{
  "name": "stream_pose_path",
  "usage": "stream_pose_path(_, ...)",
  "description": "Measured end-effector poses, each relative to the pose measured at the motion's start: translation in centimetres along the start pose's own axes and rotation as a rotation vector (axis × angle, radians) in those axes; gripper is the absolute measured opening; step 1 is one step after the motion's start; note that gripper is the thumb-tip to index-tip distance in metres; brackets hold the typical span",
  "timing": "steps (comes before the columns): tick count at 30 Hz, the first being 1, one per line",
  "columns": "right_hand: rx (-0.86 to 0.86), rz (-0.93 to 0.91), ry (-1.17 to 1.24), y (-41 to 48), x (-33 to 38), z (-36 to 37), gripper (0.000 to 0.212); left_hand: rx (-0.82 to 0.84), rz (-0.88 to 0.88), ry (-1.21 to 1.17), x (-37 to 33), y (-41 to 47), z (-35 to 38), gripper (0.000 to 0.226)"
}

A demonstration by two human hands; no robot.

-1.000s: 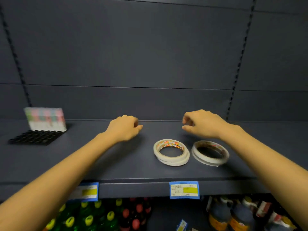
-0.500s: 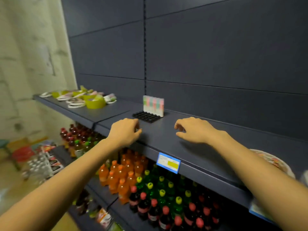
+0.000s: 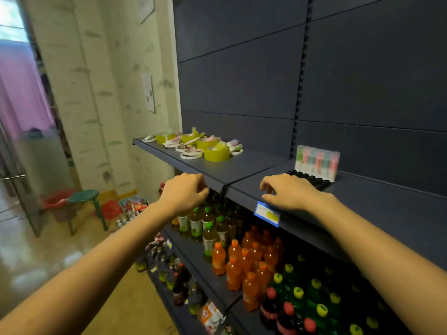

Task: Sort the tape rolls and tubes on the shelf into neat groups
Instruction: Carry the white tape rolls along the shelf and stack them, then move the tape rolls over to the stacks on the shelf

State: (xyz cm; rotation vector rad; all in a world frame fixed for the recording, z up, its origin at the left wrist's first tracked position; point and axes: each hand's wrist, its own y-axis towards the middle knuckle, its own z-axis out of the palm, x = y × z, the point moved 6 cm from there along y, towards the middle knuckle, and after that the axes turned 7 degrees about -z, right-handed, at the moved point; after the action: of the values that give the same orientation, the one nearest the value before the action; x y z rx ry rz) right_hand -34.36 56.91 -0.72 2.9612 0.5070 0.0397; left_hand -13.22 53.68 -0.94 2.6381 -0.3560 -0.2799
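1. Left fingers (image 3: 202,189): loosely curled, holding nothing, tips at the front lip of the shelf (image 3: 244,166), right by the seam between its two sections.
2. Right fingers (image 3: 266,188): also loosely curled and empty, over the front edge just above the blue price tag (image 3: 267,215). I cannot tell if they touch the shelf.
3. So my left hand (image 3: 185,192) and right hand (image 3: 289,192) are both free for a pick.
4. The task's things are a mixed pile at the far left end of the shelf, well beyond both hands. The big yellow tape roll (image 3: 216,154) is at the front, flat white tape rolls (image 3: 192,154) are just left of it, and loose pastel tubes (image 3: 235,144) lie behind.
5. One group already looks neat: a row of upright tubes (image 3: 317,160) at the back of a black tray (image 3: 314,181), just behind my right hand.
6. Step in hand, as I judge it, is reaching the pile, so I should shift left first rather than stretch.
7. I should pinch a loose tube and carry it to the black tray.
8. Flat white rolls are best lifted by the rim and stacked. Yellow rolls should sit flat so they do not roll.
9. Risk: anything knocked over the front lip drops onto the bottles (image 3: 242,262) below, so I should work from the front of the pile inward.
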Motion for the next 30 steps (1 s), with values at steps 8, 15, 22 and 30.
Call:
stream_pose_path(8, -0.052, 0.116, 0.092, 11.0, 3.9, 1.4, 0.03, 0.033, 0.082, 0.025, 9.8, 6.0, 1.3, 0.028)
stream_pose_path(15, -0.08, 0.207, 0.114, 18.6, 3.8, 2.3, 0.03, -0.002, 0.124, -0.036, 14.0, 11.2, 2.8, 0.027)
stream_pose_path(22, -0.173, 0.32, 0.12, 26.6, 0.3, 2.9, 0.041, -0.015, 0.163, -0.114, 15.8, 17.6, 6.7, 0.023)
stream_pose_path(30, -0.093, 0.453, 0.113, 36.0, -4.9, 2.3, 0.048, 0.01, 0.254, -0.166, 15.2, 27.1, 10.0, 0.026)
